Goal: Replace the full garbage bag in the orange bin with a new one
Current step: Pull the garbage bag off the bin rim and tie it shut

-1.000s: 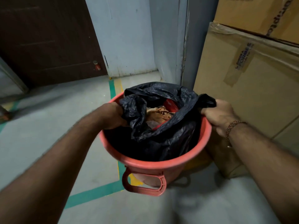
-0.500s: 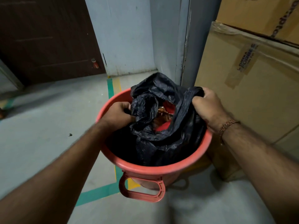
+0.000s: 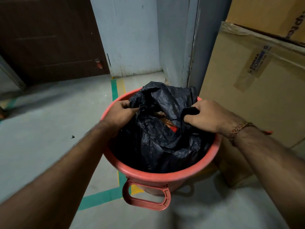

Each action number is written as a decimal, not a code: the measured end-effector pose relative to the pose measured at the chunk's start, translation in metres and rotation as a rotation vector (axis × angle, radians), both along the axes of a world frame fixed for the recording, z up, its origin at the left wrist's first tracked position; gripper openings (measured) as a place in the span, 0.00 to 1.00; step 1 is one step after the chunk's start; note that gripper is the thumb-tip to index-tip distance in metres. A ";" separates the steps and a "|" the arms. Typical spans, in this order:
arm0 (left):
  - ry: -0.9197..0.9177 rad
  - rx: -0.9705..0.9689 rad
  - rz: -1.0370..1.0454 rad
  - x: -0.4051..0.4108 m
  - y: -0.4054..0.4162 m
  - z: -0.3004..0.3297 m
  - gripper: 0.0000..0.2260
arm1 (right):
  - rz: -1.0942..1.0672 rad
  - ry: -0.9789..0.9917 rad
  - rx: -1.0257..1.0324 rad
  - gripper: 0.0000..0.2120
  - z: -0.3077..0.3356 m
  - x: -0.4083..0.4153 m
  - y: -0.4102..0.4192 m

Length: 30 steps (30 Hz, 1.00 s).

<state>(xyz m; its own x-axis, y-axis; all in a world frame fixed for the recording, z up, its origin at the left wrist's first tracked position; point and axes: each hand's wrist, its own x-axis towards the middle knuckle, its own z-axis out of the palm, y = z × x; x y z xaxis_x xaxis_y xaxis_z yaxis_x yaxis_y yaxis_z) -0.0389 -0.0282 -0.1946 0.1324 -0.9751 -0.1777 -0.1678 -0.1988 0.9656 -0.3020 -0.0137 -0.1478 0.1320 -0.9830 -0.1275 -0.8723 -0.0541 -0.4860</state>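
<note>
Orange plastic bin (image 3: 165,175): round, smooth rim, one looped handle (image 3: 146,195) on the side nearest me. It stands on the grey concrete floor (image 3: 41,121), over green and yellow painted floor lines (image 3: 113,87).

Black garbage bag (image 3: 158,142): thin, crinkled plastic film, sitting inside the bin with its mouth bunched up above the rim. A gap in the gathered top shows brownish and red rubbish (image 3: 166,123); I cannot tell what it is.

Left hand (image 3: 118,113): fingers curled and pinching the bag's edge at the bin's left rim.

Right hand (image 3: 209,118): fingers closed into a fist around a twisted bunch of the bag's edge, over the right rim. A braided brown wrist thread (image 3: 237,131) sits on that wrist.

Writing: printed packing tape (image 3: 257,61) on the large cardboard box (image 3: 247,96) reads partly "FORBES"; the smaller words blur. A second cardboard box (image 3: 267,14) stacked above carries dark lettering, cut off and unreadable.

Surroundings: the large box stands just beside the bin on the right. Behind the bin, a grey metal door frame (image 3: 193,47) and a pale, scuffed wall (image 3: 128,35). Farther left, a dark brown door (image 3: 49,38) with a small red fitting (image 3: 99,64) low down. A dark speck (image 3: 72,137) lies on the floor to the left.
</note>
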 end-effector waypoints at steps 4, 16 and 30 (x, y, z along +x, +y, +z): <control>0.046 -0.019 0.019 0.000 -0.002 0.000 0.04 | -0.019 -0.015 0.078 0.21 -0.005 -0.001 -0.002; 0.062 -0.068 -0.040 0.003 -0.001 0.003 0.12 | 0.166 -0.075 -0.024 0.16 -0.023 0.029 0.014; 0.486 0.031 -0.003 -0.024 0.003 -0.005 0.13 | 0.207 0.061 -0.076 0.15 -0.027 0.047 0.022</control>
